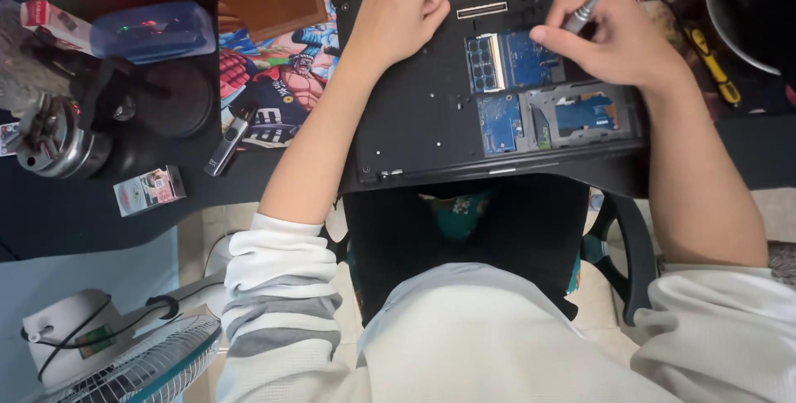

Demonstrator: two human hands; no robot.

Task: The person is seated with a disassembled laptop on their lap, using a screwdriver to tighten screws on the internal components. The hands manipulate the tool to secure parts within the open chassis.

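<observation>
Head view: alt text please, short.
A right hand holds a screwdriver over blue circuit boards in an opened black laptop. The left hand, a fist, rests on the laptop. A fan stands below left.

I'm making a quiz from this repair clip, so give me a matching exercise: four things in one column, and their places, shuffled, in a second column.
Things:
1. screwdriver
2. left hand
3. small box
4. fan

Places:
A. closed in a fist on the black laptop base
B. on the floor, lower left
C. in the right hand, over the blue circuit boards
D. on the dark desk, left of the laptop base

Pairs: 1-C, 2-A, 3-D, 4-B
</observation>
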